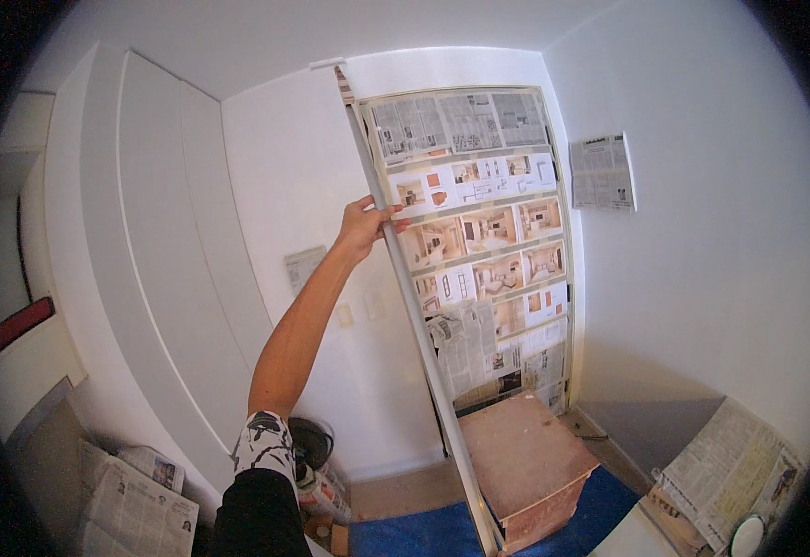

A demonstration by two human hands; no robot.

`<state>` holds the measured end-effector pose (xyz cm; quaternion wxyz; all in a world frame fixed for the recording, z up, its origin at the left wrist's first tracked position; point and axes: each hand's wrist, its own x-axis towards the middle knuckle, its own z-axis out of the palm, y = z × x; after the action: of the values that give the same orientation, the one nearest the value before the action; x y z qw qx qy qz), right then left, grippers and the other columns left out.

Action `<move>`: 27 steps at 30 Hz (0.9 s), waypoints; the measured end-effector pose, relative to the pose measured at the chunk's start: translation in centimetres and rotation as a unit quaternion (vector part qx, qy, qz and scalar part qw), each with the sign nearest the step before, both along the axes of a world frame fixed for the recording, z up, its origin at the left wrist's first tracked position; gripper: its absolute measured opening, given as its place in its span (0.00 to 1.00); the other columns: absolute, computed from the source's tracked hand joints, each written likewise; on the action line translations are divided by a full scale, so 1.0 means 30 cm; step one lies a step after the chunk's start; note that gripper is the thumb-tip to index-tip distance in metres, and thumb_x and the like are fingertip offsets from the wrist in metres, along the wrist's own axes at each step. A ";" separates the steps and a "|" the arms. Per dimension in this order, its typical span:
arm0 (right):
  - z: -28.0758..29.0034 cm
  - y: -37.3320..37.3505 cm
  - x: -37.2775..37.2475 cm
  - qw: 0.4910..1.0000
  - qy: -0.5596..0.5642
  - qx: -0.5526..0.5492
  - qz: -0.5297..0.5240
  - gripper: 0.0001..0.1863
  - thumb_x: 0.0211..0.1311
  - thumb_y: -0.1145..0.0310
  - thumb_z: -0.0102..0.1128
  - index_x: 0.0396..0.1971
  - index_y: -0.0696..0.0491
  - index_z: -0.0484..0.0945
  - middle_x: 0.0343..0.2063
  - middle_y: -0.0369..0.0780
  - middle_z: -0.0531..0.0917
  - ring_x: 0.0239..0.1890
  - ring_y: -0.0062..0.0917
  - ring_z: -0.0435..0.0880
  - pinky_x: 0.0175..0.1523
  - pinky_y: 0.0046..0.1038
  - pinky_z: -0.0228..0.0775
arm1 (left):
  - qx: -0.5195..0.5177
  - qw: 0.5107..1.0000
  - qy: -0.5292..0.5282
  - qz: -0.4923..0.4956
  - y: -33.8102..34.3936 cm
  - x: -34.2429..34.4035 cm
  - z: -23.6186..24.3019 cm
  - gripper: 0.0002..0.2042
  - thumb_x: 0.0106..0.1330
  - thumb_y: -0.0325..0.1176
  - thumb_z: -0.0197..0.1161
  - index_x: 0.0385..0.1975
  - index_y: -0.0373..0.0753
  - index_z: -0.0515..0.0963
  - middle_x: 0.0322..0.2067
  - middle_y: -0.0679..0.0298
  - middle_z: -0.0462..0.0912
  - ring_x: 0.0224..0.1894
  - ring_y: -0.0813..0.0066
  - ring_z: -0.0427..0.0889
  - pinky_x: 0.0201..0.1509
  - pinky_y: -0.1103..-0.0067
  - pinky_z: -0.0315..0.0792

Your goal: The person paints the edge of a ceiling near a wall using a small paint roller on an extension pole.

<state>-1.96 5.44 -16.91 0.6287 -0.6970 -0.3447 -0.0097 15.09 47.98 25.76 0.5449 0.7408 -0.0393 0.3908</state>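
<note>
My left hand (pixel 366 227), at the end of an outstretched arm with a black sleeve and patterned cuff, is closed around a long, thin pale grey strip (pixel 419 320). Its fingertips show on the strip's right side. The strip leans from near the ceiling down to the lower edge of the picture, passing in front of a reddish-brown wooden box (pixel 526 455). Whether it is a pole or a flat board, I cannot tell. Behind it, a tall panel (pixel 479 232) is covered with taped newspaper and printed interior pictures. My right hand is out of view.
A blue sheet (pixel 405 529) covers part of the floor. Newspapers (pixel 136 501) lie at the lower left, with a bucket (pixel 310 441) beside them. Newspaper also covers a surface (pixel 720 464) at the lower right. More newspaper (pixel 603 174) hangs on the right wall.
</note>
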 end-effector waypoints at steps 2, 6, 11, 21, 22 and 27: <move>0.014 0.002 0.000 1.000 0.015 -0.020 0.000 0.22 0.68 0.69 0.49 0.62 0.47 0.66 0.11 0.44 0.62 0.13 0.22 0.61 0.18 0.30 0.53 | -0.005 1.000 0.000 0.010 -0.002 -0.007 0.017 0.19 0.64 0.18 0.50 0.54 0.20 0.60 0.48 0.42 0.74 0.42 0.53 0.82 0.44 0.73 0.83; -0.048 0.020 0.015 1.000 -0.009 -0.028 -0.006 0.23 0.67 0.70 0.49 0.62 0.48 0.66 0.11 0.42 0.66 0.13 0.21 0.63 0.19 0.28 0.56 | -0.003 1.000 -0.012 0.010 -0.013 -0.002 0.043 0.20 0.63 0.19 0.51 0.54 0.19 0.59 0.48 0.42 0.74 0.42 0.53 0.82 0.43 0.73 0.83; -0.064 0.012 0.022 1.000 -0.022 -0.008 0.004 0.23 0.66 0.71 0.49 0.62 0.48 0.66 0.11 0.41 0.67 0.13 0.21 0.64 0.19 0.28 0.56 | -0.002 0.999 -0.039 -0.012 -0.007 -0.019 0.092 0.20 0.63 0.19 0.51 0.54 0.19 0.60 0.48 0.43 0.75 0.42 0.55 0.82 0.44 0.74 0.83; -0.047 -0.154 -0.130 0.999 -0.045 0.011 -0.014 0.24 0.66 0.72 0.50 0.62 0.49 0.66 0.11 0.40 0.68 0.13 0.21 0.65 0.20 0.27 0.58 | 0.017 0.999 -0.047 -0.015 -0.257 -0.188 0.108 0.23 0.64 0.21 0.52 0.57 0.20 0.56 0.48 0.43 0.75 0.42 0.57 0.82 0.46 0.75 0.81; -0.048 -0.186 -0.162 0.998 -0.052 0.015 -0.017 0.24 0.66 0.72 0.50 0.62 0.49 0.66 0.11 0.40 0.68 0.13 0.21 0.65 0.20 0.27 0.58 | 0.019 0.998 -0.051 -0.017 -0.294 -0.215 0.108 0.23 0.64 0.21 0.52 0.57 0.20 0.57 0.48 0.43 0.75 0.42 0.57 0.82 0.46 0.75 0.81; -0.061 -0.390 -0.370 0.994 -0.098 0.035 -0.040 0.24 0.65 0.72 0.50 0.62 0.49 0.66 0.12 0.39 0.69 0.13 0.21 0.66 0.20 0.26 0.59 | 0.036 0.997 -0.057 -0.022 -0.504 -0.388 0.109 0.22 0.64 0.22 0.54 0.55 0.18 0.59 0.48 0.43 0.75 0.42 0.58 0.82 0.46 0.75 0.81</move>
<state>-13.05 -6.24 -18.73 0.6149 -0.6833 -0.3764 -0.1151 3.45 32.85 29.03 0.5235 0.7353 -0.1007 0.4185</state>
